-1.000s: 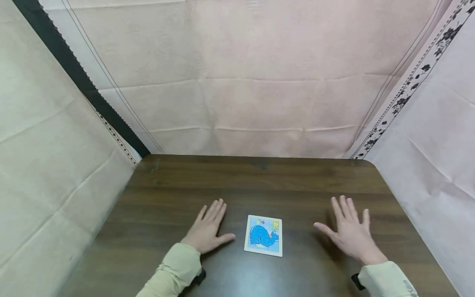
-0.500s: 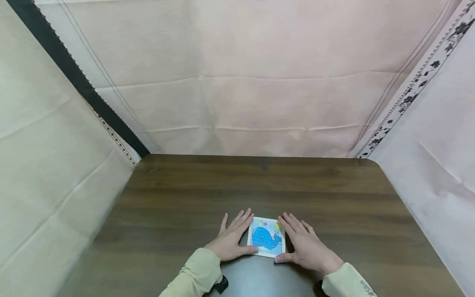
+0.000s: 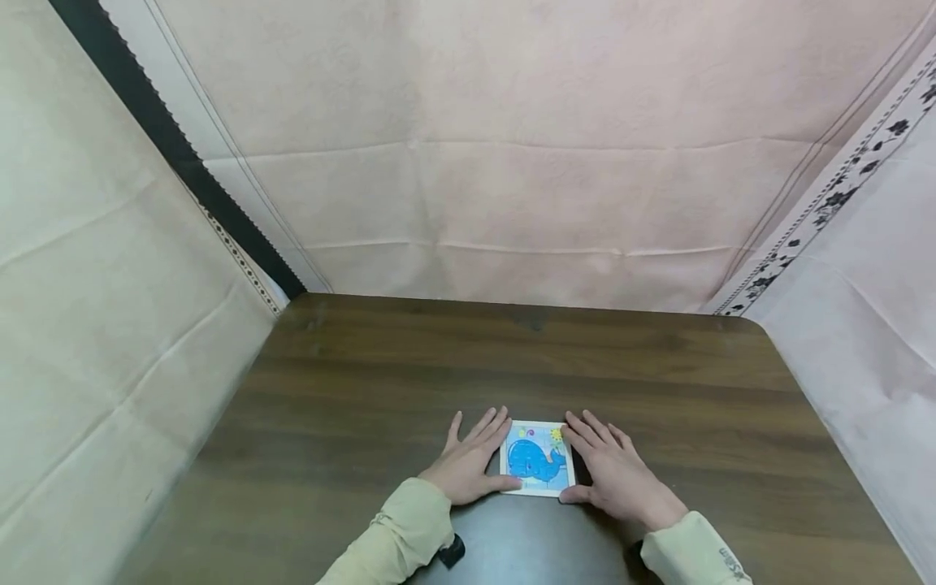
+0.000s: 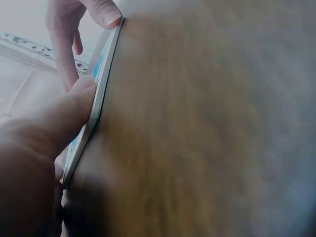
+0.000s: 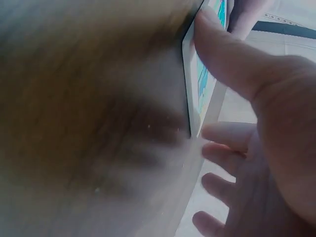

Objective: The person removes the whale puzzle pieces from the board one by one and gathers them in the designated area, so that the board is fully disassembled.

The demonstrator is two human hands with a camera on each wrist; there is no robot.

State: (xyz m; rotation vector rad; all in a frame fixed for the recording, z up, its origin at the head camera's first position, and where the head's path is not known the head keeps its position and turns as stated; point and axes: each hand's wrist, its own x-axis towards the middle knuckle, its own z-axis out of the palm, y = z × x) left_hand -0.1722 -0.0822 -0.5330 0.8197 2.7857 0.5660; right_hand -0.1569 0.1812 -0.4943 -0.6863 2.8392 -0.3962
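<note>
Both hands are now brought in to the sides of the picture board, not spread far apart as in the first frame. The picture board (image 3: 537,461), with a blue whale on it, is seen flat on the desk (image 3: 409,349), about midway between the desk's left and right edges and well apart from its far edge. The left hand (image 3: 470,465) is placed at the board's left side and the right hand (image 3: 621,481) at its right side. In each hand the grip is kept apart, with long straight fingers. One thumb is rested at each near corner; nothing is clamped.

By its thin, straight edge, the board can be judged stiff and light, not soft. The top looks smooth, so it may be a bit slippery. Bent corners could be the worst harm done to it. It cannot be told if loose bits are held inside, so it is best kept level. It is best held by both side edges, with thumbs on top and fingertips tucked under.
</note>
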